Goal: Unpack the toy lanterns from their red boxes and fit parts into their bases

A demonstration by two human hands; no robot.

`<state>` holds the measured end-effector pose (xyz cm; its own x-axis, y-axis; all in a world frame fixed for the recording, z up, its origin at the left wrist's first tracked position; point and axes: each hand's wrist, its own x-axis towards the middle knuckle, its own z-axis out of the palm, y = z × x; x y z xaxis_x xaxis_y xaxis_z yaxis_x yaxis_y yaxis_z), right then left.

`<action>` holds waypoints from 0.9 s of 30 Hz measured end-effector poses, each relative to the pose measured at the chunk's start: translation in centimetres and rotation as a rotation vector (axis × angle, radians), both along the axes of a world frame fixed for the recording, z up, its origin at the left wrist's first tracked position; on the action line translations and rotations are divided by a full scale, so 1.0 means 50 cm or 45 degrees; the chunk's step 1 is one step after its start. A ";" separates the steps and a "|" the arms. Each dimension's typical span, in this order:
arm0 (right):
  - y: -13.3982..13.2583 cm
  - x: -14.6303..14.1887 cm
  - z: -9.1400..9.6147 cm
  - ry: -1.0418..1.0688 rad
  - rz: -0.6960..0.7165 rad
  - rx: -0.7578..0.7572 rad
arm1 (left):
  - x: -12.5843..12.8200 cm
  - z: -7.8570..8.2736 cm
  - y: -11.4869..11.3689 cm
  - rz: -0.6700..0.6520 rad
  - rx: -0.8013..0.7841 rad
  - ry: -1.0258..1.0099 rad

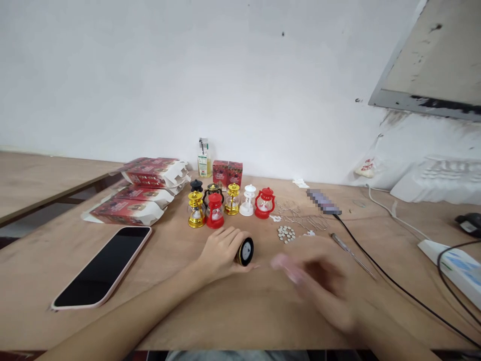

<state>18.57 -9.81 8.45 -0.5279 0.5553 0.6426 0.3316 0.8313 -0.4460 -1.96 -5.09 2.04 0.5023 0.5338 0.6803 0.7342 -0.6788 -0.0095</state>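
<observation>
My left hand (223, 250) is closed around a small toy lantern (246, 251) lying on its side. Its round base, black-rimmed with a pale centre, faces right, and my fingers hide most of its body. Blurred by motion, my right hand (315, 281) is just to the right, apart from the lantern. Its thumb and fingertips come together in a pinch; whatever is between them cannot be made out. Beyond the hands stand several small lanterns, among them a red lantern (215, 213), a gold lantern (196, 211) and a white lantern (247, 201).
Small round discs (286, 234) and bent wire pieces (296, 214) lie beyond my right hand. A screwdriver (352, 254) and a cable (379, 276) are at right. Phone (103, 268) and red cartons (126, 210) occupy the left. A bottle (203, 163) stands by the wall.
</observation>
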 end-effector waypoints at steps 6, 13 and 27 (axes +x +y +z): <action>0.132 -0.046 -0.112 0.126 -0.014 -0.135 | 0.001 0.000 0.003 -0.021 -0.004 -0.039; 0.127 -0.052 -0.161 0.191 0.036 -0.195 | 0.000 0.000 0.002 -0.049 -0.048 -0.039; 0.131 -0.048 -0.181 0.018 0.104 -0.148 | -0.001 -0.006 0.006 -0.031 -0.007 0.018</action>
